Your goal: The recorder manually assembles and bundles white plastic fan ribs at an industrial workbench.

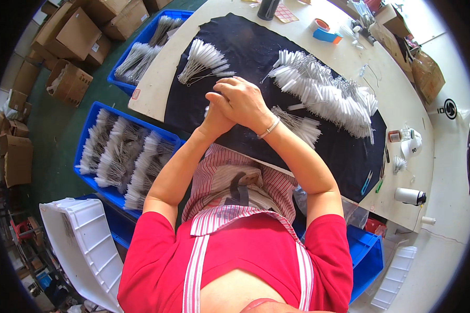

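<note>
— Where are the hands?

— Both are over the middle of the black cloth (256,47) spread on the worktop (402,104). The right hand (243,99) lies across the left hand (214,121), covering most of it; a bracelet (269,128) sits on the right wrist.

— And the grip of each?

— The right grip is curled, fingers pressed together over the left one. Whether either pinches anything I cannot tell; the clasped fingers hide it.

— What lies nearest?

— A small bundle of white brushes (300,125), thin wire-stemmed ones, lies on the cloth just beside the right wrist, toward the near edge. A fan of brushes (203,60) lies beyond the hands, near the cloth's far left side. A big heap of brushes (324,88) runs along the cloth toward the worktop's right edge.

— Anything else on the worktop?

— A tape roll (321,24) near the far edge, a white bottle (410,196) and a small jar (395,136) by the right edge.

— And off it?

— Blue crates (91,117) full of brushes stand on the floor by the worktop's left side, with a white crate (89,235) nearer the person and cardboard boxes (73,31) further left.
</note>
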Demonstrator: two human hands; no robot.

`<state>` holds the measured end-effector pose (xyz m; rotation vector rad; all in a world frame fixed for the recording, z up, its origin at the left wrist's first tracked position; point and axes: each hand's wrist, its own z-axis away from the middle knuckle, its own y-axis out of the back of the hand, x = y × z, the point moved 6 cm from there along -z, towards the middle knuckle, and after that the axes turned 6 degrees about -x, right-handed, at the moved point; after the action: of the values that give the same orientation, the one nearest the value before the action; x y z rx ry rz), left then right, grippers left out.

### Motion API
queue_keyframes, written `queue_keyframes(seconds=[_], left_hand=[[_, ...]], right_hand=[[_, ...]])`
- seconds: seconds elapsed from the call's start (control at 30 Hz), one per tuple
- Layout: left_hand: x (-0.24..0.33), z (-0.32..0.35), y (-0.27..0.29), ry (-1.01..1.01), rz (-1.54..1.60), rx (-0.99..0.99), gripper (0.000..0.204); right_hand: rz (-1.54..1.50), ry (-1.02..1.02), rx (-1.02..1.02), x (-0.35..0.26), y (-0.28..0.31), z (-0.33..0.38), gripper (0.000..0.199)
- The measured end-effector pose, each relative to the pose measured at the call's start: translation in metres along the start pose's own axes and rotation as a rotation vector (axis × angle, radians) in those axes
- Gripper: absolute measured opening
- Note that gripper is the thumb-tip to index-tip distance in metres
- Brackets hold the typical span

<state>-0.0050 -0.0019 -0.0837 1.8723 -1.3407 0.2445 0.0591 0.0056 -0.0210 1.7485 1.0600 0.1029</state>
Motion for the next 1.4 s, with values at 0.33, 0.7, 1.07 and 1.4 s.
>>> queue_keyframes(seconds=[0.33,0.7,1.07,1.4], left_hand=[[-0.036,-0.016,0.006,0.217,0.224,-0.173,0.024],[-0.051,-0.016,0.006,0.524,0.815,-0.587,0.044],[-0.073,-0.004,0.036,0.433,0.579,-0.547,0.076],[0.017,0.038,0.056,1.256,1.349,-0.227,0.080]], right_hand=[[-0.044,0.290,0.058,0.009,-0.005,-0.016,0.020],[0.303,0.540,0.020,0.016,-0.008,-0.024,0.030],[0.258,0.464,0.127,0.016,-0.008,-0.016,0.024],[0.532,0.473,0.454,-0.017,0.085,-0.011,0.024]])
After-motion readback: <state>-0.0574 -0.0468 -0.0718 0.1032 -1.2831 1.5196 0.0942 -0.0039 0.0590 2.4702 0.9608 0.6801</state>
